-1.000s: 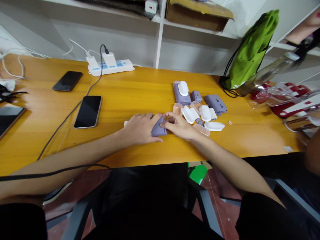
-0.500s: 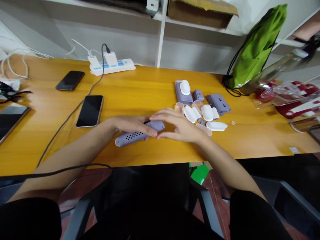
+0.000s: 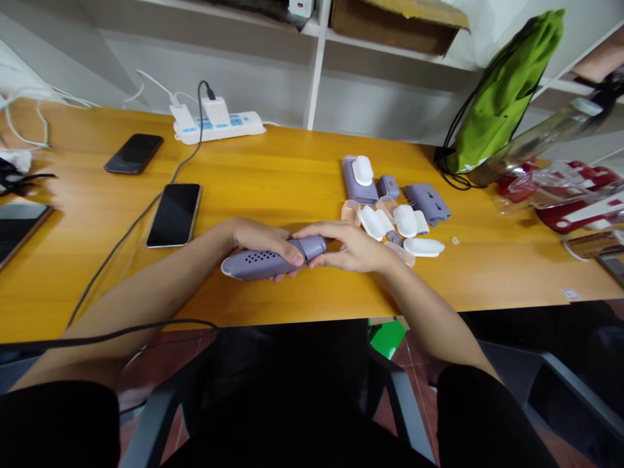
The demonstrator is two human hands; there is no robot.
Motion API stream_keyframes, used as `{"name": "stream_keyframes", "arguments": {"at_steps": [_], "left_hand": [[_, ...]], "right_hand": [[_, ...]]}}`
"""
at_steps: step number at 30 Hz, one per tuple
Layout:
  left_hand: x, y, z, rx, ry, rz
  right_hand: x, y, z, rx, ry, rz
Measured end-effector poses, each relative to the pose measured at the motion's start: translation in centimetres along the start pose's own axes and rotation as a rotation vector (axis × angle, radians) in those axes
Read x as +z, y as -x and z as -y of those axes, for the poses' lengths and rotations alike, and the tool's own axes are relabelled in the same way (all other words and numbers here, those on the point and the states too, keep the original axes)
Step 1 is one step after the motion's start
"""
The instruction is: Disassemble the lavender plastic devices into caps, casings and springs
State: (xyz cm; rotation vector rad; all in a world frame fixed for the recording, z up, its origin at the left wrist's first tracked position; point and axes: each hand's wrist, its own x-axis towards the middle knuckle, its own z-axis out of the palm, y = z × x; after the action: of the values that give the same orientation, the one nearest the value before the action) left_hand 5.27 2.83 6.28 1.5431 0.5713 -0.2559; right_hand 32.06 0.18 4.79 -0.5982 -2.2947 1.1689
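Note:
A long purple plastic handle (image 3: 256,264) with a patch of small holes lies across the front middle of the yellow wooden table (image 3: 292,175). My left hand (image 3: 263,238) is wrapped over its middle. My right hand (image 3: 348,247) pinches the handle's right end between thumb and fingers. Just right of my right hand lies a cluster of small purple and white plastic parts (image 3: 390,208).
Two black phones (image 3: 174,205) (image 3: 133,144) lie on the left, one on a black cable. A white power strip (image 3: 217,125) sits at the back. A green bag (image 3: 502,97) and red-and-clear packaging (image 3: 570,192) stand at the right. A tablet (image 3: 17,224) is at the far left edge.
Both hands were pressed flat on a purple piece on the table. They have since lifted and turned the long handle, which now shows its perforated side, with the right hand gripping its end.

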Motion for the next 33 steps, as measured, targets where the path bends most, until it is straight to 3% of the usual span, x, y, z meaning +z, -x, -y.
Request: {"name": "stream_keyframes", "arguments": {"at_steps": [7, 12, 14, 17, 20, 23, 27, 33], "left_hand": [[-0.4, -0.1, -0.3, -0.048, 0.005, 0.057], [-0.7, -0.4, 0.7, 0.077, 0.039, -0.03], [-1.0, 0.1, 0.8, 0.091, -0.001, -0.11], [-0.6, 1.4, 0.2, 0.077, -0.237, -0.372], [1.2, 2.0, -0.4, 0.031, -0.543, -0.668], [3.4, 1.1, -0.4, -0.037, -0.809, -0.856], [4.9, -0.7, 0.2, -0.116, -0.94, -0.948], [4.9, -0.7, 0.5, -0.112, -0.977, -0.958]], "right_hand": [[-0.9, -0.9, 0.4, 0.022, -0.083, 0.076], [-1.1, -1.0, 0.9, 0.051, -0.031, 0.007], [-0.9, -0.9, 0.7, 0.049, -0.01, -0.049], [-0.3, -0.7, -0.4, 0.068, -0.007, -0.154], [0.4, -0.7, -2.3, 0.147, -0.113, -0.261], [1.0, -0.6, -4.1, 0.238, -0.263, -0.317], [0.9, -0.1, -5.0, 0.351, -0.432, -0.255], [0.6, 0.4, -5.0, 0.413, -0.573, -0.186]]}}
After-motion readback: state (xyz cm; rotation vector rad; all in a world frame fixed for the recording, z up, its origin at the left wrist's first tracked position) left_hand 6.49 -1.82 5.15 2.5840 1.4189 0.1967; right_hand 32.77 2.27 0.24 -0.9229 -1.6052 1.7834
